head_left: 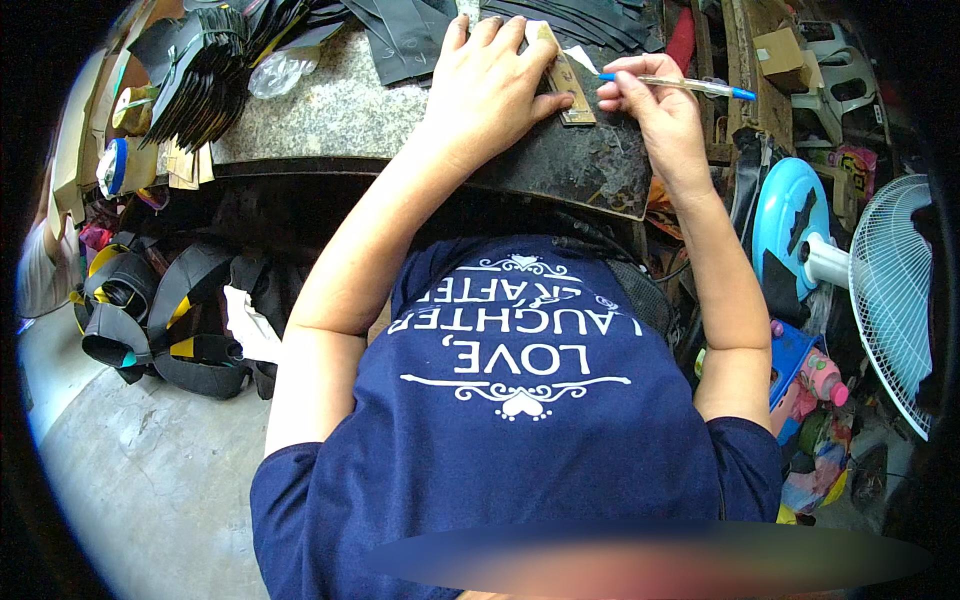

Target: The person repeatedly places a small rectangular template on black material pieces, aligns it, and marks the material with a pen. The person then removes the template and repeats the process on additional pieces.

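Note:
My left hand (pixel 490 85) lies with fingers stretched and spread at the far edge of the worktop, pressing down. Its thumb and index finger rest on a narrow tan strip (pixel 577 112), which looks like a ruler or template. Under and around the strip is dark material; whether it is a loose piece is hard to tell. My right hand (pixel 655 115) pinches a clear ballpoint pen (pixel 690 84) with blue ends. The pen is nearly level, its tip pointing left toward a small white pointed scrap (pixel 580 60) beside the strip.
Dark cut sheets (pixel 400 40) and a fanned stack of black pieces (pixel 205 85) lie on the speckled worktop (pixel 320 125), near a clear plastic bag (pixel 285 72). Tape rolls (pixel 120 167) sit left. Black-and-yellow bands (pixel 190 300) are below. Rightward stand a blue round-topped object (pixel 790 215) and a fan (pixel 895 290).

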